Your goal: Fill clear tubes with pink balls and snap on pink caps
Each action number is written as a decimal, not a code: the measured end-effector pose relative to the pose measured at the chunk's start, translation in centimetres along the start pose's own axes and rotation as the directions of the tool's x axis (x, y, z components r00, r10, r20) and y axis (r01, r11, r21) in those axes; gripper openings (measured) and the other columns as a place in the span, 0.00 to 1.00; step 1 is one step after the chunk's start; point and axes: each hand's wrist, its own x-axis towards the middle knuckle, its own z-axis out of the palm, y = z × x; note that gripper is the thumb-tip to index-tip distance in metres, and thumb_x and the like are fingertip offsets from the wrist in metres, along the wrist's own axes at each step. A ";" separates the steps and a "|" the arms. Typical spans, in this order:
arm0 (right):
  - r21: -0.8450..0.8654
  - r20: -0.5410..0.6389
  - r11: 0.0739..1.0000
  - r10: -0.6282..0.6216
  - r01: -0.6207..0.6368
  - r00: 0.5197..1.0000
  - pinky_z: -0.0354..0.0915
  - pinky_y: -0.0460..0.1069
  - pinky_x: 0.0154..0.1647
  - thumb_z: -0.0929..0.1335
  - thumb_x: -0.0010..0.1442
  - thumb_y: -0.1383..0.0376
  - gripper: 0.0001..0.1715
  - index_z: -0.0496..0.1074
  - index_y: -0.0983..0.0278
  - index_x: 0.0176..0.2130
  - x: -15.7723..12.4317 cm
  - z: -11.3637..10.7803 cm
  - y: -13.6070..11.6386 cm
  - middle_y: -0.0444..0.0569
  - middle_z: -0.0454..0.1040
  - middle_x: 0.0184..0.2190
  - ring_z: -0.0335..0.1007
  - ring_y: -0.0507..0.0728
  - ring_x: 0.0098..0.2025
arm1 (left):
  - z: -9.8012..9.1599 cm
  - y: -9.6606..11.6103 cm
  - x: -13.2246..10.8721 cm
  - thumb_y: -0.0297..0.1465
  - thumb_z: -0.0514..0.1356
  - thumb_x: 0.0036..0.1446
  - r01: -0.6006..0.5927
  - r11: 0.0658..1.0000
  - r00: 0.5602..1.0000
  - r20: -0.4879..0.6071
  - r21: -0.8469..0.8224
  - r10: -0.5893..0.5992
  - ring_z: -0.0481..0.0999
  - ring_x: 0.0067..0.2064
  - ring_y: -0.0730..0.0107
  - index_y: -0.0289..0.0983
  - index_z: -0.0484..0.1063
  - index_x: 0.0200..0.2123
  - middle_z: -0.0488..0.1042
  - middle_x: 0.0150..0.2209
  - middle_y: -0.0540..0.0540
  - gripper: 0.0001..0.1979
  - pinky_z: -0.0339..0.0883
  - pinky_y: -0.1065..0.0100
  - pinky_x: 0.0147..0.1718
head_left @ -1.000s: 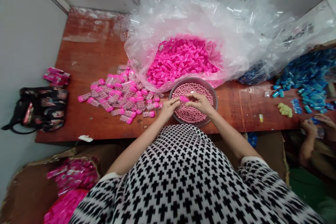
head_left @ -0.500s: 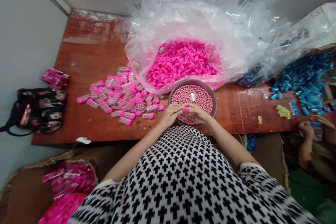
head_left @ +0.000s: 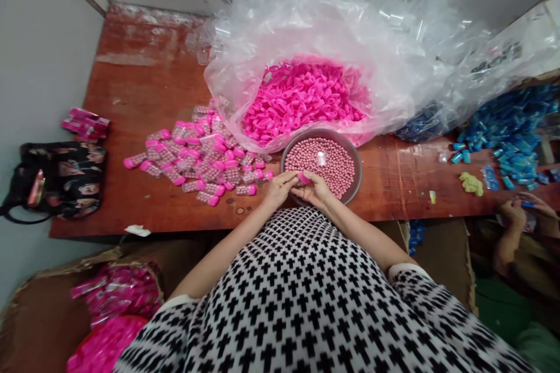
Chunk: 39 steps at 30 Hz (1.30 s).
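Over the near edge of a grey bowl (head_left: 359, 172) of pink beads (head_left: 310, 148), my two hands meet. My right hand (head_left: 318, 191) grips a bright pink cap (head_left: 303, 178) between thumb and fingers. My left hand (head_left: 279, 189) is pinched at the other end of the same small container, whose body is mostly hidden by the fingers. One clear little container (head_left: 321, 158) rests on the beads. To the left lies a heap of clear bead-filled containers with pink caps (head_left: 188, 154). Behind the bowl, an open plastic bag (head_left: 385, 93) holds many loose pink caps (head_left: 301, 99).
A dark floral handbag (head_left: 83, 180) and pink packets (head_left: 86, 124) lie at the far left. Blue containers (head_left: 503, 134) and a yellow-green scrap (head_left: 471, 184) are on the right, near another person's hands (head_left: 522, 213). Below left, a cardboard box holds pink packets (head_left: 125, 294).
My hands have shifted slightly left, with the pink cap still between them. My right hand has closed in further around the cap. The whole view has tilted a little.
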 end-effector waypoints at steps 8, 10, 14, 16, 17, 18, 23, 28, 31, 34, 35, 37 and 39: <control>-0.486 0.089 0.866 -0.086 0.119 0.992 0.71 0.47 0.32 0.72 0.47 0.50 0.23 0.71 0.62 0.38 -0.3 -1.0 -4.2 0.48 0.73 0.41 0.71 0.54 0.40 | -2.4 0.4 -1.0 0.42 0.63 0.48 0.115 0.974 0.982 -0.123 -0.193 -0.141 0.75 0.49 0.58 0.34 0.75 0.45 0.77 0.46 0.42 0.23 0.65 0.55 0.53; -0.563 0.001 0.808 -0.208 0.173 0.978 0.70 0.45 0.32 0.73 0.46 0.50 0.22 0.72 0.64 0.34 -0.2 -1.7 -5.3 0.49 0.73 0.39 0.70 0.52 0.38 | -2.6 0.8 -1.3 0.42 0.63 0.48 0.120 0.970 0.975 -0.161 -0.210 -0.155 0.75 0.48 0.58 0.34 0.76 0.44 0.77 0.45 0.42 0.23 0.65 0.55 0.53; -0.612 -0.008 0.764 -0.267 0.206 0.964 0.69 0.45 0.32 0.72 0.47 0.50 0.22 0.72 0.65 0.34 0.0 -2.4 -6.2 0.48 0.73 0.36 0.69 0.50 0.34 | -4.0 0.5 -1.3 0.41 0.64 0.47 0.111 0.965 0.950 -0.258 -0.239 -0.173 0.73 0.50 0.58 0.34 0.76 0.44 0.76 0.46 0.43 0.22 0.63 0.55 0.55; -0.650 0.019 0.733 -0.247 0.200 0.969 0.68 0.46 0.32 0.72 0.47 0.51 0.21 0.72 0.65 0.33 0.0 -2.7 -6.1 0.47 0.73 0.33 0.69 0.50 0.33 | -5.9 -0.1 -1.2 0.40 0.63 0.49 0.115 0.962 0.910 -0.362 -0.246 -0.201 0.73 0.51 0.58 0.34 0.74 0.46 0.75 0.48 0.43 0.22 0.63 0.54 0.54; -0.669 0.028 0.717 -0.240 0.196 0.970 0.68 0.46 0.32 0.72 0.47 0.51 0.20 0.72 0.65 0.32 0.1 -2.9 -6.1 0.46 0.72 0.31 0.68 0.50 0.32 | -7.3 -0.5 -1.2 0.39 0.63 0.50 0.112 0.965 0.882 -0.424 -0.237 -0.206 0.72 0.52 0.58 0.34 0.73 0.47 0.75 0.49 0.43 0.22 0.63 0.54 0.55; -0.686 0.031 0.701 -0.241 0.196 0.970 0.68 0.46 0.32 0.72 0.47 0.52 0.20 0.72 0.65 0.31 0.2 -3.3 -6.0 0.45 0.72 0.30 0.68 0.50 0.32 | -8.7 -0.9 -1.1 0.38 0.62 0.51 0.100 0.972 0.843 -0.501 -0.214 -0.197 0.71 0.53 0.59 0.34 0.72 0.48 0.74 0.49 0.43 0.22 0.61 0.54 0.56; -0.863 -0.016 0.460 -0.434 0.207 0.901 0.62 0.46 0.28 0.68 0.51 0.55 0.14 0.70 0.64 0.29 1.1 -6.1 -6.9 0.42 0.69 0.24 0.64 0.50 0.26 | -14.0 -3.2 -1.5 0.32 0.61 0.54 0.052 0.998 0.768 -0.640 0.029 -0.022 0.58 0.63 0.58 0.34 0.64 0.55 0.67 0.57 0.45 0.25 0.49 0.54 0.63; -0.997 -0.052 -0.011 -0.643 -0.078 0.764 0.60 0.48 0.37 0.64 0.56 0.58 0.14 0.73 0.66 0.30 2.6 -7.4 -8.1 0.50 0.75 0.29 0.68 0.55 0.33 | -10.4 -3.6 -2.0 0.33 0.60 0.55 0.144 0.989 0.826 -0.552 0.018 -0.110 0.68 0.56 0.59 0.34 0.67 0.52 0.71 0.53 0.42 0.21 0.58 0.55 0.58; -0.970 -0.091 -0.122 -0.617 -0.209 0.782 0.60 0.50 0.39 0.65 0.56 0.54 0.19 0.73 0.67 0.36 3.9 -6.7 -7.7 0.56 0.76 0.35 0.70 0.58 0.37 | -6.5 -2.7 -1.6 0.35 0.58 0.56 0.157 0.987 0.894 -0.427 0.014 -0.136 0.74 0.50 0.62 0.34 0.68 0.52 0.74 0.49 0.41 0.21 0.66 0.58 0.53; -0.950 -0.127 -0.156 -0.603 -0.272 0.787 0.60 0.50 0.39 0.67 0.54 0.53 0.21 0.71 0.67 0.40 5.1 -6.3 -7.4 0.57 0.75 0.38 0.70 0.59 0.39 | -3.7 -1.5 -1.1 0.38 0.57 0.55 0.149 0.987 0.954 -0.273 0.066 -0.126 0.76 0.47 0.62 0.33 0.69 0.51 0.77 0.45 0.41 0.22 0.68 0.60 0.51; -0.952 -0.127 -0.152 -0.594 -0.265 0.795 0.60 0.50 0.39 0.68 0.53 0.55 0.20 0.71 0.66 0.40 5.3 -6.4 -7.4 0.56 0.75 0.38 0.69 0.59 0.39 | -3.1 -1.2 -1.1 0.38 0.57 0.56 0.137 0.987 0.967 -0.227 0.087 -0.114 0.76 0.47 0.62 0.32 0.70 0.50 0.77 0.44 0.41 0.22 0.67 0.60 0.51; -0.977 -0.082 -0.120 -0.561 -0.179 0.824 0.60 0.49 0.39 0.70 0.50 0.58 0.16 0.71 0.66 0.38 5.5 -6.8 -7.8 0.52 0.75 0.35 0.69 0.57 0.37 | -2.0 -0.6 -0.9 0.38 0.56 0.56 0.109 0.984 0.985 -0.149 0.138 -0.089 0.76 0.47 0.62 0.33 0.73 0.48 0.77 0.45 0.41 0.20 0.66 0.59 0.52; -0.999 0.018 -0.032 -0.528 0.001 0.849 0.60 0.49 0.40 0.70 0.49 0.61 0.13 0.72 0.65 0.34 5.4 -7.3 -8.4 0.48 0.75 0.33 0.68 0.55 0.35 | -1.0 -0.3 -0.5 0.37 0.56 0.57 0.086 0.979 0.993 -0.098 0.187 -0.068 0.75 0.48 0.62 0.35 0.74 0.46 0.76 0.46 0.42 0.18 0.66 0.58 0.52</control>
